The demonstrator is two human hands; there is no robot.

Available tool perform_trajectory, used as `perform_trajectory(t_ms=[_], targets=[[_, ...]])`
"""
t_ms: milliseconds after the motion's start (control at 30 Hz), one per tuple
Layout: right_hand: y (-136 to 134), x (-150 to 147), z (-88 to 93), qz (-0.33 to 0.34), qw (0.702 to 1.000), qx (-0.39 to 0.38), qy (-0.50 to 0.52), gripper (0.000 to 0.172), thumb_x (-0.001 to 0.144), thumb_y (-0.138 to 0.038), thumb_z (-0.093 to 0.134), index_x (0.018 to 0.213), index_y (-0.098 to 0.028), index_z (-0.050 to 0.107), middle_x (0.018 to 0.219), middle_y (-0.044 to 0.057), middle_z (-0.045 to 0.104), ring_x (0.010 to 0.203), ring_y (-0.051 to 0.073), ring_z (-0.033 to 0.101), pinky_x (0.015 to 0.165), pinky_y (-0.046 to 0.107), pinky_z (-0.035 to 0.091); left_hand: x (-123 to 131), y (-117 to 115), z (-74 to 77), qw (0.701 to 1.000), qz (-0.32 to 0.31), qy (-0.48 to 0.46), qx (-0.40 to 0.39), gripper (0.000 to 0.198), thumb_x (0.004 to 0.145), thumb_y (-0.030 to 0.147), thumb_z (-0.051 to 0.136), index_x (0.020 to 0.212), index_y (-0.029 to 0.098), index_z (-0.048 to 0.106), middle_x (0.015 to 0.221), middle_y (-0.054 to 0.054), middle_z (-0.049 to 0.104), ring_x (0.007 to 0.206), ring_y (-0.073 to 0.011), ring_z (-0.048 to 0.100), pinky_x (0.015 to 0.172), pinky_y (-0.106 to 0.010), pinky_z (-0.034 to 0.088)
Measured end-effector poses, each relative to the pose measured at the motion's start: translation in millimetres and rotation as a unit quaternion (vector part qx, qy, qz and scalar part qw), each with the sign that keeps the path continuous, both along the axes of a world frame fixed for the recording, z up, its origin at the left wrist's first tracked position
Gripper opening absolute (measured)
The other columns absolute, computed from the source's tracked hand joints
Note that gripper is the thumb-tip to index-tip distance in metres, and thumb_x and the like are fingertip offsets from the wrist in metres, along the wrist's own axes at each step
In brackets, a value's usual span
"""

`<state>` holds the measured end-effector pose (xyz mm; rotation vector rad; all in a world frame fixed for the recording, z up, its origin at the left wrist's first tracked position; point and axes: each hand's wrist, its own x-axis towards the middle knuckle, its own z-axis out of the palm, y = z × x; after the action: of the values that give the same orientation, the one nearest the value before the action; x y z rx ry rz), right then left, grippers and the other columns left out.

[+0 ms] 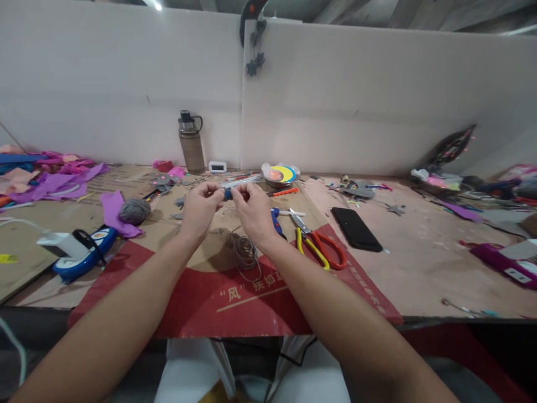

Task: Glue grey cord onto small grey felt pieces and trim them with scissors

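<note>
Both hands meet above the middle of the work surface, with a small dark blue piece (227,193) pinched between their fingertips. My left hand (200,206) closes on its left end, and my right hand (253,208) grips the right end. The piece is too small and covered to tell its kind. Below the hands lies a loose coil of grey cord (245,253). Beside my right wrist are a blue glue gun (277,221), partly hidden by the arm, and scissors (322,246) with one red and one yellow handle.
A black phone (356,229) lies to the right. On the left are a grey yarn ball (135,210), a blue power strip (86,260) and purple scraps (62,182). A bottle (192,145), a small digital clock (217,167) and a bowl (280,182) stand near the white wall.
</note>
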<state>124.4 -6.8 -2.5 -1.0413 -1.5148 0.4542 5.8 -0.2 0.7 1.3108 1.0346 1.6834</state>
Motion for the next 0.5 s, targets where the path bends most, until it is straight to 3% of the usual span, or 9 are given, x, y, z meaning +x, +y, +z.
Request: perform_trajectory(t_ms=[267, 500], targets=[[-0.4, 1.9, -0.1, -0.027, 0.997, 0.041, -0.051, 0.018, 0.088, -0.029, 0.051, 0.072, -0.022, 0.052, 0.075, 0.001, 0.056, 0.074, 0.015, 0.049, 0.072, 0.030, 0.036, 1.1, -2.3, 0.6, 1.000, 0.001, 0.018, 0.011, 0.006, 0.066, 0.019, 0.066, 0.067, 0.017, 0.060, 0.061, 0.002, 0.054, 0.051, -0.0070, 0.046, 0.048, -0.019, 0.035], [-1.5, 2.8, 2.2, -0.034, 0.998, 0.028, -0.055, 0.020, 0.085, -0.026, 0.053, 0.066, -0.022, 0.048, 0.070, 0.000, 0.054, 0.071, 0.015, 0.048, 0.070, 0.030, 0.036, 0.6, -2.5, 0.6, 1.000, 0.000, 0.025, 0.017, 0.006, 0.067, 0.019, 0.066, 0.066, 0.017, 0.060, 0.061, 0.002, 0.054, 0.051, -0.0074, 0.047, 0.049, -0.020, 0.036]])
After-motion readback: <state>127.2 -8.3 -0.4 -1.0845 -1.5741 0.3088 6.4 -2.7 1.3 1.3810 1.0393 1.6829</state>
